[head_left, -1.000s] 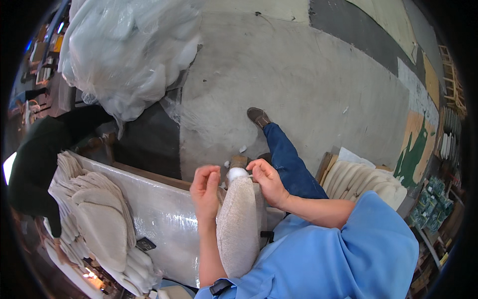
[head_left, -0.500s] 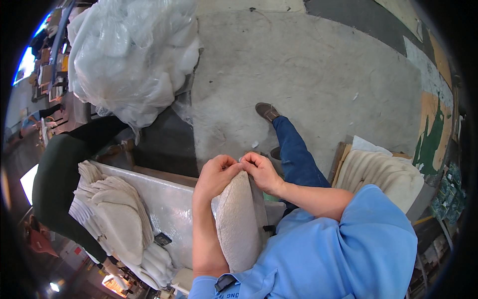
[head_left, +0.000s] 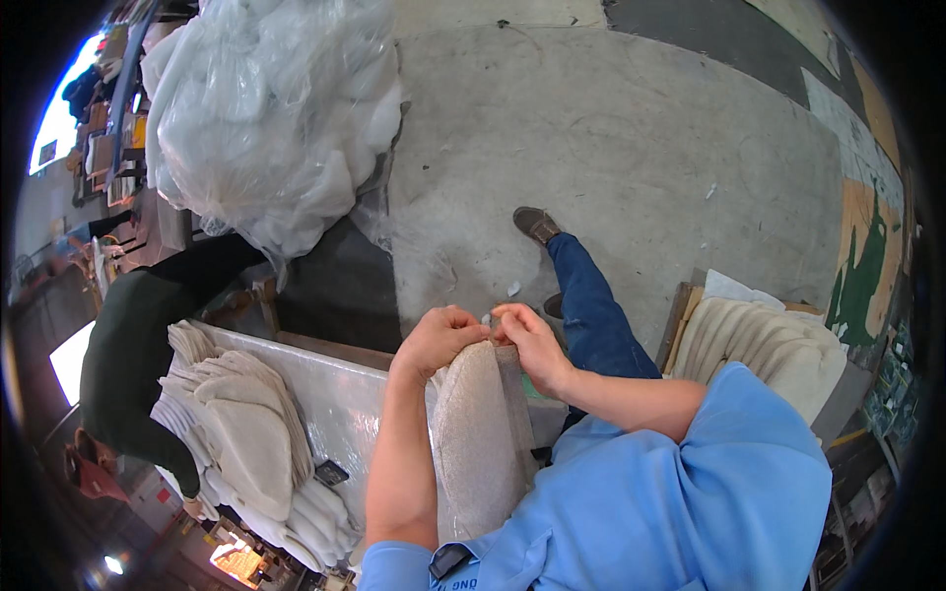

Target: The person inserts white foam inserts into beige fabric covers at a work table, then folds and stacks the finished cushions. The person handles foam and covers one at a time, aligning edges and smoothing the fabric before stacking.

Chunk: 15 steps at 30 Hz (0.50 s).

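Note:
A pale, textured fabric-covered cushion (head_left: 471, 433) stands on edge before my body, its rounded far end up between my hands. My left hand (head_left: 439, 342) is closed in a pinch on the fabric at that end. Just to its right, my right hand (head_left: 532, 347) has thumb and forefinger pressed together slightly above the cushion's tip. Whatever is between those right fingertips is too small to make out. A greyer side of the cover runs down the cushion's right side, under my right hand.
Stacked pale cushion pieces (head_left: 236, 424) lie on a plastic-wrapped surface (head_left: 340, 404) at left, beside a small dark object (head_left: 331, 473). A co-worker in dark green (head_left: 128, 345) bends there. Far left stands a big plastic-wrapped bundle (head_left: 271, 118); more pale pieces (head_left: 759, 340) stand at right.
My right hand has drawn a little away from my left at the cushion's tip. The left keeps its pinch. The co-worker's arm has shifted, and the whole view has moved slightly.

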Each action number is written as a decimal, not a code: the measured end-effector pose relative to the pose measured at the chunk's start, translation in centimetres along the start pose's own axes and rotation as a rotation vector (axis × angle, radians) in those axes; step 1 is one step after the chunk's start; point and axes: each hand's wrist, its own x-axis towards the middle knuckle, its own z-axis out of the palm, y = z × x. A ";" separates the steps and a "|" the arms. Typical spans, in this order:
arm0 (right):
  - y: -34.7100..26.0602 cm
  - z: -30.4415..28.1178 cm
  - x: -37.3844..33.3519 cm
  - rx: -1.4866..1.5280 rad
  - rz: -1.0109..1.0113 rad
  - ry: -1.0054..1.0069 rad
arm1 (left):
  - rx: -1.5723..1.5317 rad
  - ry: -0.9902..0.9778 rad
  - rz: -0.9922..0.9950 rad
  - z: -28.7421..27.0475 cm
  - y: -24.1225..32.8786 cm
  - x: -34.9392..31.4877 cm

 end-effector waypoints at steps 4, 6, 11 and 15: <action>3.8 0.3 -1.3 -0.174 -0.037 0.205 | -0.095 0.171 0.080 1.7 -1.5 -0.2; 4.5 1.2 -0.8 -0.203 -0.048 0.245 | -0.160 0.230 0.103 2.2 -1.8 -0.4; 4.2 2.1 2.9 -0.170 0.049 0.277 | -0.218 0.402 0.086 3.4 -3.1 -0.7; 3.8 1.7 4.6 -0.196 0.050 0.238 | -0.342 0.562 0.064 4.7 -4.2 -0.6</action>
